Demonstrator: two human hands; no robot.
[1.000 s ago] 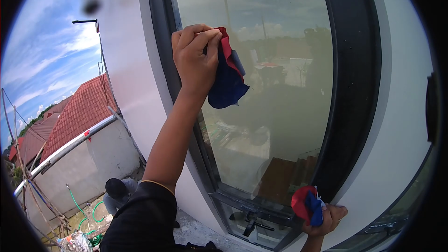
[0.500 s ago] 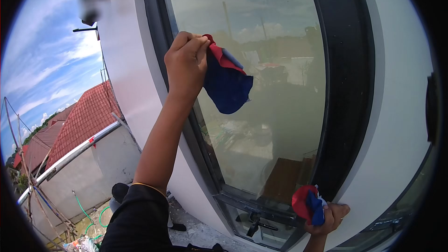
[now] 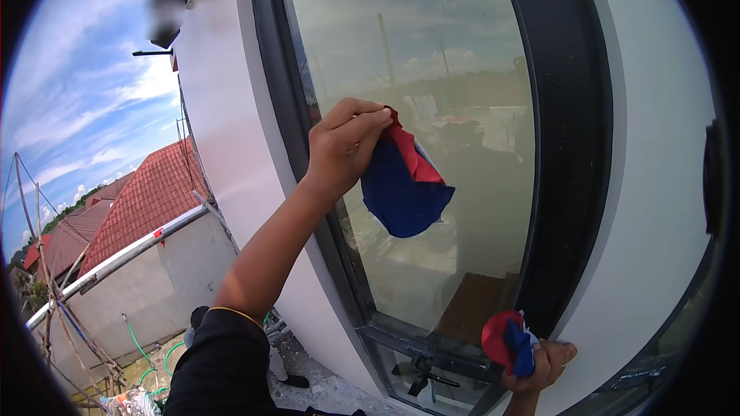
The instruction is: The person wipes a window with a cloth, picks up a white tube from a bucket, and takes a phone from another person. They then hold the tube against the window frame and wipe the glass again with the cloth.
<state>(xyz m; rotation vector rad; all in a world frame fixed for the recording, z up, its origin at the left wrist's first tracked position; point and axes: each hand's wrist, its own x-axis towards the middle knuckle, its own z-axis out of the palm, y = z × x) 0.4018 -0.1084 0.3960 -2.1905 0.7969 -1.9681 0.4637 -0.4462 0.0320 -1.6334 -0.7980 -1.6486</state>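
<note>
My left hand [image 3: 344, 146] is closed in a pinch on the top edge of a blue and red cloth [image 3: 405, 196]. The cloth hangs from the fingertips in front of the tall window pane [image 3: 470, 216]. Low on the right, my right hand [image 3: 546, 364] is wrapped round a bunched red, blue and white cloth [image 3: 505, 339], close to the lower corner of the dark window frame [image 3: 566, 146]. Under the pane, a black window handle [image 3: 425, 376] shows on the small lower window.
A person [image 3: 163, 4] is at the upper left by the wall edge. Below lie a tiled red roof [image 3: 150, 200], a metal rail [image 3: 116, 266], wooden poles [image 3: 50, 277] and a green hose [image 3: 139, 343]. Another person's shoe [image 3: 295, 380] shows on the concrete floor.
My left hand has moved down and to the right across the pane, and its cloth has come along. The right hand stays in almost the same place with its cloth.
</note>
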